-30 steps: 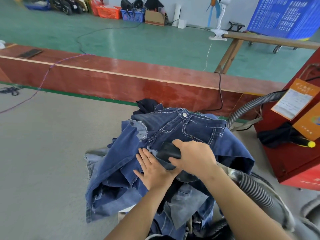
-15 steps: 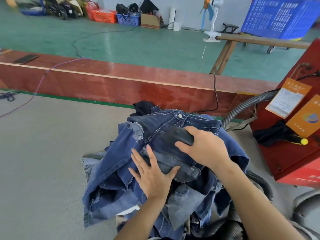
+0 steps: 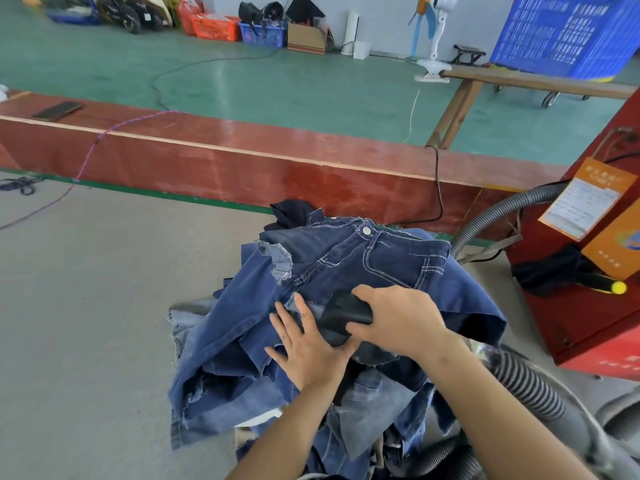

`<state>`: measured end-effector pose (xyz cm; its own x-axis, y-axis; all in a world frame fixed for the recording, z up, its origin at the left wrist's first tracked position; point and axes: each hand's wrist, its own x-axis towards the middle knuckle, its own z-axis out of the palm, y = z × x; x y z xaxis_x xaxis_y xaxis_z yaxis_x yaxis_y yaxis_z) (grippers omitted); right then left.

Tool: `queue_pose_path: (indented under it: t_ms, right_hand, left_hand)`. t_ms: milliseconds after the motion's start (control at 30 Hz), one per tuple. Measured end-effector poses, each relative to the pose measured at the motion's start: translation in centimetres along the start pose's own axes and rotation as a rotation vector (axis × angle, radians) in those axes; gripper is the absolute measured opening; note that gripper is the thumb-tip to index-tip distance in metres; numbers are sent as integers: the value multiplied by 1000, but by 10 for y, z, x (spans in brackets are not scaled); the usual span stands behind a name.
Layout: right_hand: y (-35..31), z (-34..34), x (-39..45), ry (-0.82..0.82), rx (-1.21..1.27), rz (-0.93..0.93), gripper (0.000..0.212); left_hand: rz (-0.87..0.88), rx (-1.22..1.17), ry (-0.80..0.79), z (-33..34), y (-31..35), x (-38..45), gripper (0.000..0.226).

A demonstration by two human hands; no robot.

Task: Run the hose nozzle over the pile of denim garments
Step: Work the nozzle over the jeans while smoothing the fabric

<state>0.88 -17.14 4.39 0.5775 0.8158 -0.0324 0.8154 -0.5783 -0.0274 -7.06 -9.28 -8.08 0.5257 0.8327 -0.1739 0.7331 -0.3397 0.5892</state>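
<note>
A pile of denim garments [image 3: 242, 341] lies on the grey table, dark jeans with a metal button on top. My right hand [image 3: 401, 320] grips the black hose nozzle [image 3: 343, 315], which presses on the jeans below the pockets. The ribbed grey hose [image 3: 530, 389] runs back under my right forearm. My left hand [image 3: 308, 344] lies flat on the denim just left of the nozzle, fingers spread and straight.
A red machine [image 3: 588, 327] with orange labels stands at the right, with a second grey hose [image 3: 491, 216] entering it. A long red-brown board [image 3: 242, 157] borders the grey table [image 3: 86, 323] at the back. Beyond it are a green floor, crates and a fan.
My right hand has pulled the nozzle back toward me, from near the waistband to lower on the jeans. My left hand stays flat on the denim beside it.
</note>
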Motion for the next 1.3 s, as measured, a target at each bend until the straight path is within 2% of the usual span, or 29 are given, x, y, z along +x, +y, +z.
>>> queue_pose_path:
  t_ms: [167,300,467,700,1000,1100,1300]
  right_hand:
    - [-19,9,16,28,-13,6,35]
    - [-27,14,21,66,54,-31,43]
    - [0,-15,16,165,168,-3,44]
    - [35,-12,-7,-41,4,-23,47]
    - [-9,11,21,62,-53,-48,39]
    - [-19,14,25,84,-35,-72,44]
    - [13,-15,19,129,138,-15,47]
  left_hand:
    - [-55,-81,-18,-1,-1,4,140]
    - [-67,-24,-53,-3,0,5,138]
    - [-58,-26,-108,-8,0,6,143]
    - [-57,8,-113,-7,-1,7,140]
    - [-78,-18,-118,-8,0,6,140]
    - [-82,-5,-117,-9,1,6,138]
    - [-63,-5,-148,-11,1,5,143]
